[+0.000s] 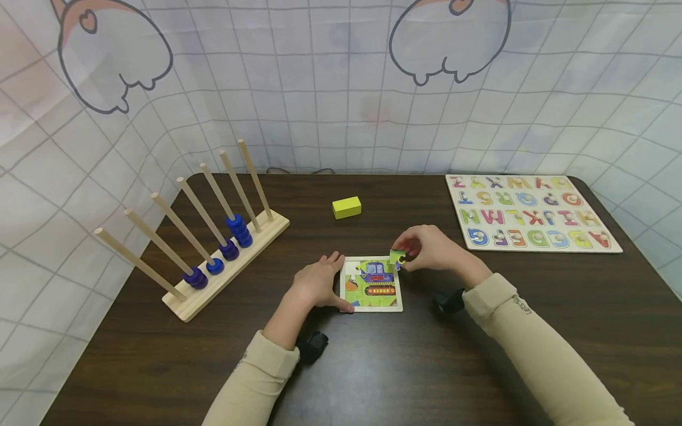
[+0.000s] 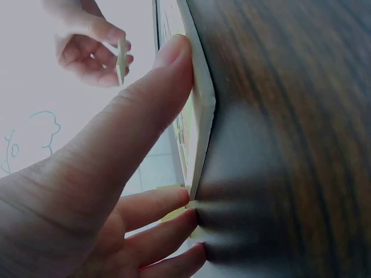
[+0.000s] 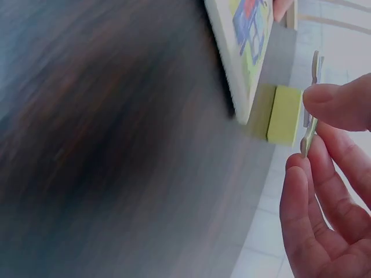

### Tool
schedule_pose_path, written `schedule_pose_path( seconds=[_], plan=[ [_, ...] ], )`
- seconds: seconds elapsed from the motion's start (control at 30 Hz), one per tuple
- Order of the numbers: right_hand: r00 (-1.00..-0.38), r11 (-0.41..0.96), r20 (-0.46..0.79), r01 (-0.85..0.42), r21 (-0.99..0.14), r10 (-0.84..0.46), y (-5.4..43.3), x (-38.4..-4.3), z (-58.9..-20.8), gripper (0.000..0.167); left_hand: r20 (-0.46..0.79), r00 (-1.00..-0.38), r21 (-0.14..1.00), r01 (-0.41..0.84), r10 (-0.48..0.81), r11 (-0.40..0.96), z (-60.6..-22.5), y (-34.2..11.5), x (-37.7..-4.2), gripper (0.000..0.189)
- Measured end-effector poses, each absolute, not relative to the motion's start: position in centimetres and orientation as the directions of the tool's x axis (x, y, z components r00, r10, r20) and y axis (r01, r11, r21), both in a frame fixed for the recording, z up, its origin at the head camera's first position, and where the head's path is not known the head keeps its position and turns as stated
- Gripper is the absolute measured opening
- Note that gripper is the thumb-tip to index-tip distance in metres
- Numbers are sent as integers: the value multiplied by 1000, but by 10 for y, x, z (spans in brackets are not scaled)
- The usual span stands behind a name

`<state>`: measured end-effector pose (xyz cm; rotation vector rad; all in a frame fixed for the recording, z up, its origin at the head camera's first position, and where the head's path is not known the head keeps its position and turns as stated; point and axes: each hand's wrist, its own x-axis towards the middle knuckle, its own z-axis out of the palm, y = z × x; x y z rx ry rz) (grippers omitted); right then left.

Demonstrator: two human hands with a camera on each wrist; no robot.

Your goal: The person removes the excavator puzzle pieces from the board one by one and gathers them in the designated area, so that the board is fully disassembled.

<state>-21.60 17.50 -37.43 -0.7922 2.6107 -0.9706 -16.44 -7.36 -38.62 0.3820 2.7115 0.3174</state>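
Observation:
A square jigsaw puzzle board (image 1: 371,284) with a pale frame lies on the table, its picture a purple and orange tracked vehicle on green. My left hand (image 1: 315,283) rests at its left side with fingers spread. In the left wrist view the thumb (image 2: 152,95) lies over the frame (image 2: 202,104), and fingertips touch the frame's edge and the table. Above the board's far right corner, my right hand (image 1: 434,248) pinches a green and purple puzzle piece (image 1: 396,258) between thumb and fingers. The right wrist view shows that piece (image 3: 309,127) edge-on, apart from the board.
A yellow-green block (image 1: 347,207) lies behind the board. To the left stands a wooden peg rack (image 1: 234,263) with tall rods and several blue and purple rings (image 1: 239,231). An alphabet board (image 1: 533,213) lies at the back right. A patterned cloth (image 1: 341,89) hangs behind the table.

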Motion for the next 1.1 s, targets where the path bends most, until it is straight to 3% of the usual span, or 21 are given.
schedule_pose_path(
  seconds=[0.33,1.1],
  plan=[
    [-832,647,-33,-405,-646,-554,201,-216,-381,31,-331,-892,255,230,309,939,-387,-73,-165,108],
    [-843,720,-154,-328,-611,-515,227,-225,-388,27,-334,-886,239,252,323,938,-387,-76,-167,107]
  ],
)
